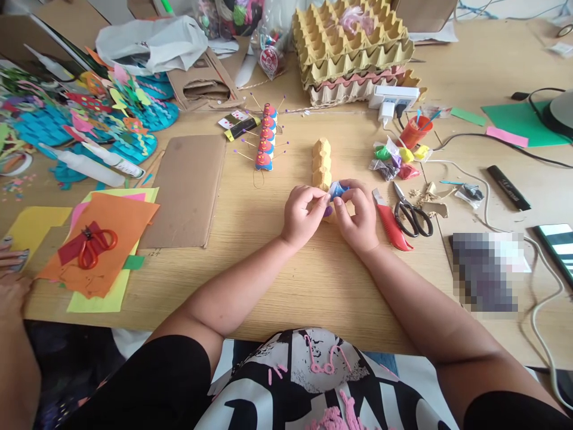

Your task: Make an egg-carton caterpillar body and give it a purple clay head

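Both hands are at the middle of the table with a small clear plastic packet of blue modelling clay (338, 190) between them. My left hand (301, 218) pinches the packet's left edge with thumb and forefinger. The fingers of my right hand (359, 220) are closed on its other side. Just beyond the hands lies a strip of yellowish egg carton (321, 161), its near end partly hidden by them. A small purple lump (328, 211) shows below the packet. Farther left stands a painted egg-carton caterpillar (266, 136), red and blue with purple-tipped sticks.
Black-handled scissors (412, 216) and a red utility knife (391, 222) lie close to my right hand. Clay packets (388, 160) and an orange cup (415, 131) are behind. At left are cardboard (190, 185), coloured sheets (107, 239) and another person's hands (13, 272). Egg trays (353, 54) are stacked at the back.
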Action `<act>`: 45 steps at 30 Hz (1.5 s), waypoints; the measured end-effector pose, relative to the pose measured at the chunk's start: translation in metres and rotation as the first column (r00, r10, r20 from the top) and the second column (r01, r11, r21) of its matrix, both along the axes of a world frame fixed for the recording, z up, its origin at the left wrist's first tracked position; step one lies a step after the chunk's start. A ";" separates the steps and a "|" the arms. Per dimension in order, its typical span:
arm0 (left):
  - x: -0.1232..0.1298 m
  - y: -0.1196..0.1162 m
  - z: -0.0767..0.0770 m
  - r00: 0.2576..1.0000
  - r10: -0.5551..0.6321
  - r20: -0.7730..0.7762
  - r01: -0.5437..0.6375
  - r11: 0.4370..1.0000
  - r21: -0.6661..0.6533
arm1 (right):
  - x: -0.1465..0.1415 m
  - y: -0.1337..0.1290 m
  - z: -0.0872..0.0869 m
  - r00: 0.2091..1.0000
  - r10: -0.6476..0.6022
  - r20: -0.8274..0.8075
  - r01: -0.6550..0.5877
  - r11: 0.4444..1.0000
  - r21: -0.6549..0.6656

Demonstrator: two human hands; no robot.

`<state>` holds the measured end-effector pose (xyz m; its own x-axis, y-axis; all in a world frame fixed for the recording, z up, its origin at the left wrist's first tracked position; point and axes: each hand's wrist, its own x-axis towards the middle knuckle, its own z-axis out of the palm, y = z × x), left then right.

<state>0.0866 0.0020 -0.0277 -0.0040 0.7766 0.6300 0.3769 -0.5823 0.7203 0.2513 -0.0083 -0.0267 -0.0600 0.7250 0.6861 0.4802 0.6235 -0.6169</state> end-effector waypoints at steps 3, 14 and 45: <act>0.000 0.001 -0.002 1.000 0.005 -0.002 -0.005 1.000 -0.002 | 0.000 0.002 -0.001 0.999 -0.031 0.027 0.030 0.999 0.031; 0.001 0.002 -0.003 0.996 -0.075 -0.047 0.072 0.996 -0.057 | 0.003 0.003 0.000 1.000 -0.019 0.007 0.019 1.000 0.023; 0.007 0.002 -0.002 0.919 -0.052 0.391 0.158 0.957 -0.243 | 0.007 0.005 -0.003 0.991 0.109 -0.072 -0.113 0.992 -0.047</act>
<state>0.0935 0.0037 -0.0300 -0.1089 0.9231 0.3687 -0.0061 -0.3716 0.9284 0.2579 -0.0032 -0.0292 -0.0957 0.7508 0.6535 0.3644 0.6374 -0.6789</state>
